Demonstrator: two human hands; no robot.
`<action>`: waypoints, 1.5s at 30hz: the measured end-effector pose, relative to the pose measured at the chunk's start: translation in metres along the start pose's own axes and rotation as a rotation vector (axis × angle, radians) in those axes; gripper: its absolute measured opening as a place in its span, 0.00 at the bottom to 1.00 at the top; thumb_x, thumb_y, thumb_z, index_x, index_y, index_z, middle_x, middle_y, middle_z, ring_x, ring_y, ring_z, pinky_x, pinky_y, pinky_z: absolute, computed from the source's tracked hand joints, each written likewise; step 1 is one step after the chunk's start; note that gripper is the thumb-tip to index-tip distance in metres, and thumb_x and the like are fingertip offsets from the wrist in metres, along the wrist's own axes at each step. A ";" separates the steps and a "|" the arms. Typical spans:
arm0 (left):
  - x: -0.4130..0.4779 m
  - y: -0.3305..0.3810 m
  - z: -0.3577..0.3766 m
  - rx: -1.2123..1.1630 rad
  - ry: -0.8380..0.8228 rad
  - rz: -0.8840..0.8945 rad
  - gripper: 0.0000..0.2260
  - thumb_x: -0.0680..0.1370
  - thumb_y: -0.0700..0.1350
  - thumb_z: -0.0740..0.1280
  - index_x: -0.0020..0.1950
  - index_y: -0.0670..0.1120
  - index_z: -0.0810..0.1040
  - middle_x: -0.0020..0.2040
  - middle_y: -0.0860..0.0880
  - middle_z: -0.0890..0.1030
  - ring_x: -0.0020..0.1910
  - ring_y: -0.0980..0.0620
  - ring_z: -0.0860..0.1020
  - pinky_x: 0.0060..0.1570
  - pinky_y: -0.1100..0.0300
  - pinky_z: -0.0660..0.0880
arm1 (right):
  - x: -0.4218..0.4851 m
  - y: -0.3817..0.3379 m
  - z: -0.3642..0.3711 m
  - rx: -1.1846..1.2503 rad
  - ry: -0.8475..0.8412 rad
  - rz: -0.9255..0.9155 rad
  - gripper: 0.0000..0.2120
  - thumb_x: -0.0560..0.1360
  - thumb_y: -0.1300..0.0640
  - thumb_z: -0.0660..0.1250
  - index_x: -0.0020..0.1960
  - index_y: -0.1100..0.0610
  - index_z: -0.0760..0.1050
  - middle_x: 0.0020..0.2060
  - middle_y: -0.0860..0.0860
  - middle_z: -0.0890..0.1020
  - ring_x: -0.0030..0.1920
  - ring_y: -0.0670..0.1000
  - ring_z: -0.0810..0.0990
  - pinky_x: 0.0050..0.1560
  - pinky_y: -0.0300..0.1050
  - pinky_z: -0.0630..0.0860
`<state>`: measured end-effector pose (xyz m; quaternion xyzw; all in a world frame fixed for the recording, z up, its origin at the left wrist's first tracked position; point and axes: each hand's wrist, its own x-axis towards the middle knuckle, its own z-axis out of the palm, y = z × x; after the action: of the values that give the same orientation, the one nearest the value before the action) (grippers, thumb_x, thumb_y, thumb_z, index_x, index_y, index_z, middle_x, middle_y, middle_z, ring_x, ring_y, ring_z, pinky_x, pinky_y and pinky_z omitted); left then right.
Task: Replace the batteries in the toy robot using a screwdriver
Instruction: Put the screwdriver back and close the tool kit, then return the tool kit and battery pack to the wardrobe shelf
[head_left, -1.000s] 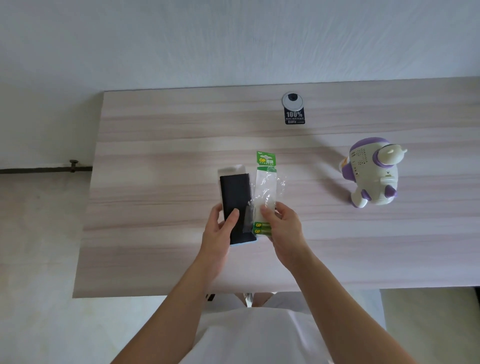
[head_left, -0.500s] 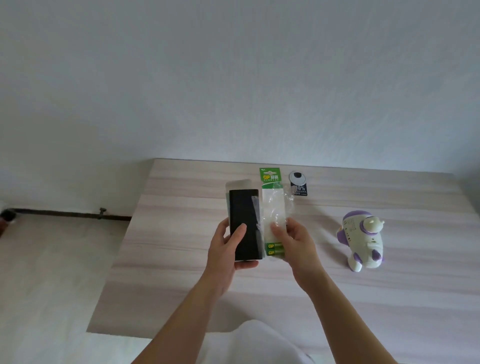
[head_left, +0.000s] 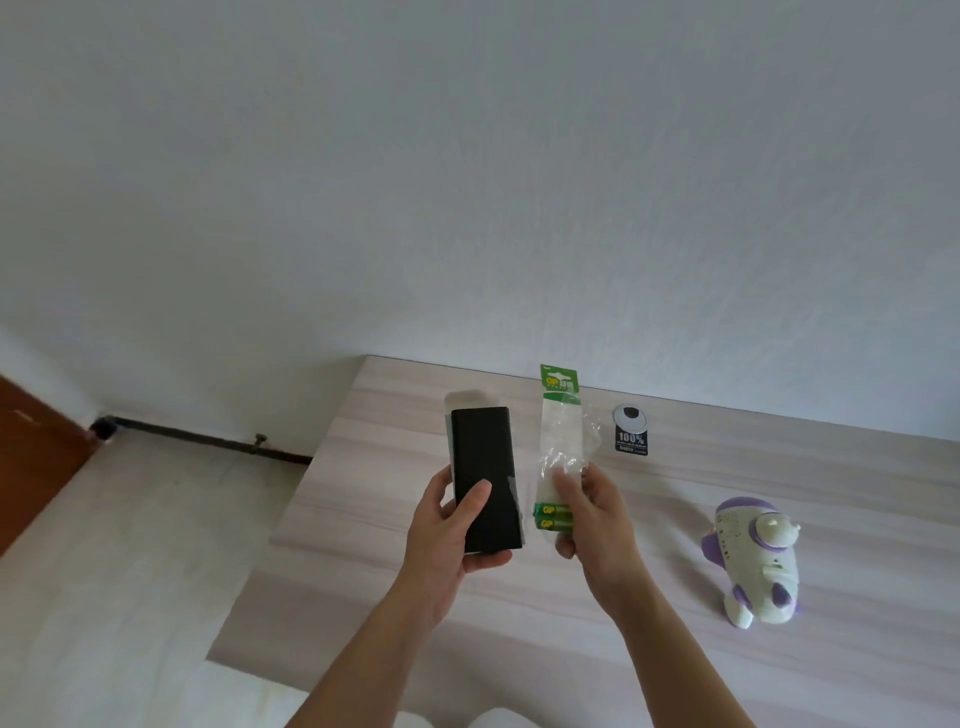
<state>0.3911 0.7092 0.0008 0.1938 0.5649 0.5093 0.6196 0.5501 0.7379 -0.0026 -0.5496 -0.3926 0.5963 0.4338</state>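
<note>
We are at the preparation step — supplies held above the bench (head_left: 779, 467). The left hand (head_left: 447, 540) grips a black box (head_left: 485, 478), probably the screwdriver's; the right hand (head_left: 592, 514) pinches the battery pack (head_left: 558, 452). The toy robot (head_left: 753, 561) sits on the bench, well apart to the right. Next, we free the screwdriver.

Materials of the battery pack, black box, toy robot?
Battery pack: clear crinkled plastic film, glossy, with green card header. Black box: probably matte cardboard, given the pale tuck flap on top. Toy robot: smooth moulded plastic, white and purple, slight sheen.
</note>
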 end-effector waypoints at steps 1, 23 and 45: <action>-0.002 0.001 0.000 -0.003 0.014 0.004 0.23 0.73 0.48 0.73 0.66 0.51 0.73 0.57 0.42 0.83 0.53 0.39 0.83 0.37 0.49 0.82 | 0.000 -0.001 0.000 0.011 -0.003 -0.005 0.09 0.83 0.53 0.61 0.54 0.58 0.76 0.37 0.55 0.77 0.31 0.47 0.74 0.25 0.40 0.68; -0.107 -0.034 -0.097 -0.232 0.545 0.204 0.14 0.75 0.50 0.72 0.59 0.50 0.78 0.51 0.45 0.84 0.46 0.47 0.86 0.34 0.51 0.82 | -0.042 0.039 0.108 -0.255 -0.550 0.005 0.13 0.84 0.55 0.60 0.41 0.56 0.67 0.32 0.52 0.74 0.28 0.45 0.72 0.23 0.39 0.67; -0.295 -0.101 -0.292 -0.656 1.164 0.428 0.15 0.79 0.48 0.70 0.64 0.48 0.77 0.57 0.40 0.84 0.53 0.39 0.85 0.34 0.54 0.82 | -0.220 0.131 0.342 -0.571 -1.285 0.009 0.15 0.83 0.54 0.61 0.53 0.68 0.68 0.39 0.57 0.73 0.34 0.52 0.72 0.23 0.41 0.68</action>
<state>0.2171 0.3201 -0.0170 -0.2006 0.5716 0.7851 0.1289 0.2025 0.4907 -0.0270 -0.1825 -0.7103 0.6781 -0.0478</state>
